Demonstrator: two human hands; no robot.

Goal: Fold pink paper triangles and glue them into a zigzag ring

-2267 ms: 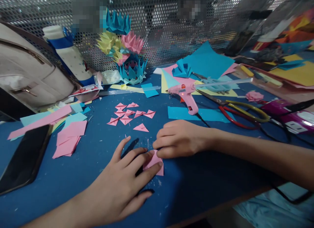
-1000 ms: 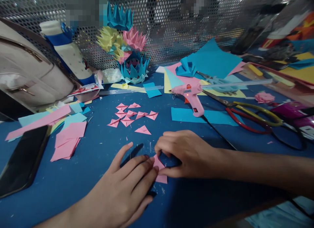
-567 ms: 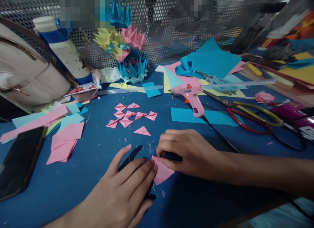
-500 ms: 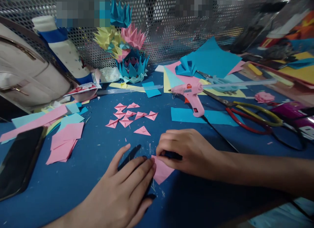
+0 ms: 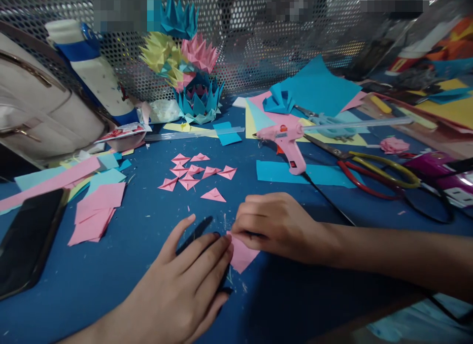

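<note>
Pressing the pink paper square (image 5: 243,255) flat on the blue worktop (image 5: 148,265), the left hand (image 5: 188,277) spreads its fingers while the right hand (image 5: 275,228) curls, fingertips at the paper's upper edge.

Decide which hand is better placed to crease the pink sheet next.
Probably the right hand: its curled fingers meet the top of the pink sheet, while the left hand lies spread, fingertips at the sheet's left edge.

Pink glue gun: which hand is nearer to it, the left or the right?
Right. The right hand is just in front of the glue gun; the left hand is farther, at front left.
</note>
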